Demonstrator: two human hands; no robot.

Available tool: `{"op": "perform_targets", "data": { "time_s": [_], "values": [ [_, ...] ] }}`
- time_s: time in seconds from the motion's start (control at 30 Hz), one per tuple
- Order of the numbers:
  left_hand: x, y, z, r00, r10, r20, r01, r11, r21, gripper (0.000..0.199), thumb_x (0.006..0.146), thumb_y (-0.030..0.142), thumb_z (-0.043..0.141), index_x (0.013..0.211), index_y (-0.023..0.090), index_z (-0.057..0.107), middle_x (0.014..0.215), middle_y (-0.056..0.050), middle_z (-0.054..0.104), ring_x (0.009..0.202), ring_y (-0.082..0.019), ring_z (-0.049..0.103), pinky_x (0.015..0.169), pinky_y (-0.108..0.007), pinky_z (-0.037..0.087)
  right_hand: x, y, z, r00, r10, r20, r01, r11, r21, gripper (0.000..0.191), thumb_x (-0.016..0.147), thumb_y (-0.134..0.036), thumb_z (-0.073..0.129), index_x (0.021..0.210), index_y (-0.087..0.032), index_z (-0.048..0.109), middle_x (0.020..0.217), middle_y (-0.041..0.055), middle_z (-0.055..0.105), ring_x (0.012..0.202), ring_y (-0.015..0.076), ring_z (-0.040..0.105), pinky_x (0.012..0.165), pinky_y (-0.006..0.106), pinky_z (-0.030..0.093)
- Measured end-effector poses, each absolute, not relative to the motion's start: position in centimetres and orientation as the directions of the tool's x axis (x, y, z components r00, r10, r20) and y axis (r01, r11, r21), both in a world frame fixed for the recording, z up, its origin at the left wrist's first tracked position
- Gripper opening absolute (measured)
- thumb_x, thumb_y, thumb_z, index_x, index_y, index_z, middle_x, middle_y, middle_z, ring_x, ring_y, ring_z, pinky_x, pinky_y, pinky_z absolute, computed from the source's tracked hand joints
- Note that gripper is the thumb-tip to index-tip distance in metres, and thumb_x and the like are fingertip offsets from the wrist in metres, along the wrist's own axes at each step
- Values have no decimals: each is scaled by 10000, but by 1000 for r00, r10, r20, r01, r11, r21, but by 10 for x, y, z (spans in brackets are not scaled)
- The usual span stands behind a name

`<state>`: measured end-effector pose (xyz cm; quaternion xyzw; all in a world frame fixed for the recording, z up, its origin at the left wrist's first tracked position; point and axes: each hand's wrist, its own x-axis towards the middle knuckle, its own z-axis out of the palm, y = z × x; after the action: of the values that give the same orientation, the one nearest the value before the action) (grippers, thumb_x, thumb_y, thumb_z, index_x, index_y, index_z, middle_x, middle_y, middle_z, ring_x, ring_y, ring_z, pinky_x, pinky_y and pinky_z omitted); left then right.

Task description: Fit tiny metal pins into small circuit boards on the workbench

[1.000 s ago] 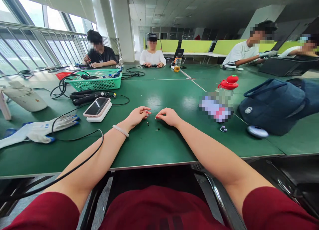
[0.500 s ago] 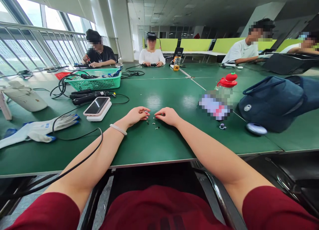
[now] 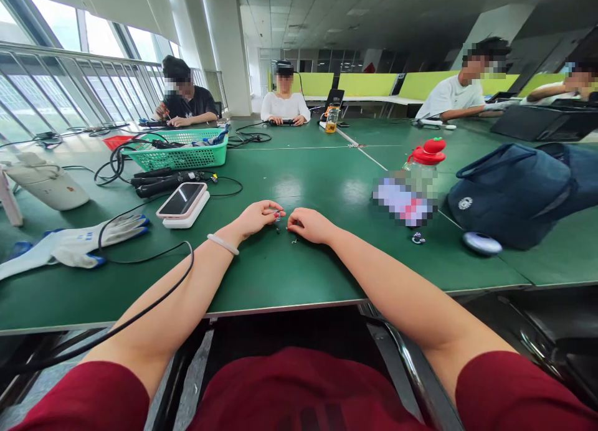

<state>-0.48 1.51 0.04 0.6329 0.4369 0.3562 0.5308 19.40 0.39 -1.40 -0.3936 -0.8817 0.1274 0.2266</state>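
Note:
My left hand [image 3: 259,218] rests over the green table [image 3: 280,275], its fingertips closed on a small shiny piece [image 3: 278,215] too tiny to name. Just to its right, my right hand [image 3: 308,224] is held low with thumb and forefinger together at the table surface; whatever is between them is too small to tell. Near the right fingertips lies a little light-coloured piece [image 3: 294,240]. A small dark piece [image 3: 278,230] sits below the left fingertips.
Left stand a green basket [image 3: 180,157], a phone [image 3: 183,200] on a white case, a glove [image 3: 79,243] and a black cable [image 3: 149,306]. Right are a red-lidded bottle [image 3: 425,160], a blurred phone [image 3: 404,200] and a blue bag [image 3: 504,194]. Several people sit across the table.
My right hand has moved slightly down and closer to my left hand, covering small pieces that showed before. My left hand has barely shifted, and the shiny piece shows more clearly between its fingertips.

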Motion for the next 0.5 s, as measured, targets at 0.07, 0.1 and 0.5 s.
{"op": "perform_targets", "data": {
  "time_s": [0.07, 0.1, 0.5],
  "values": [
    [-5, 15, 0, 398, 918, 2, 148, -67, 987, 277, 669, 205, 764, 882, 131, 603, 871, -83, 728, 745, -138, 641, 753, -326, 495, 194, 3, -14, -550, 754, 360, 643, 657, -394, 103, 848, -207, 565, 803, -167, 649, 808, 27, 581, 758, 126, 512, 728, 250, 383],
    [-5, 15, 0, 414, 910, 9, 120, -64, 991, 301, 647, 209, 781, 871, 130, 595, 857, -77, 727, 728, -136, 641, 749, -329, 499, 194, 2, -14, -527, 755, 391, 646, 654, -393, 106, 852, -214, 560, 808, -168, 645, 818, 28, 581, 758, 127, 512, 729, 251, 385],
    [-3, 19, -3, 340, 940, -30, 130, -16, 991, 146, 772, 117, 658, 918, 120, 640, 862, -82, 704, 783, -149, 661, 855, -391, 509, 206, 7, -6, -491, 843, 221, 706, 534, -466, 157, 824, -233, 587, 748, -179, 714, 737, 23, 634, 699, 124, 528, 679, 251, 383]
  ]
}}
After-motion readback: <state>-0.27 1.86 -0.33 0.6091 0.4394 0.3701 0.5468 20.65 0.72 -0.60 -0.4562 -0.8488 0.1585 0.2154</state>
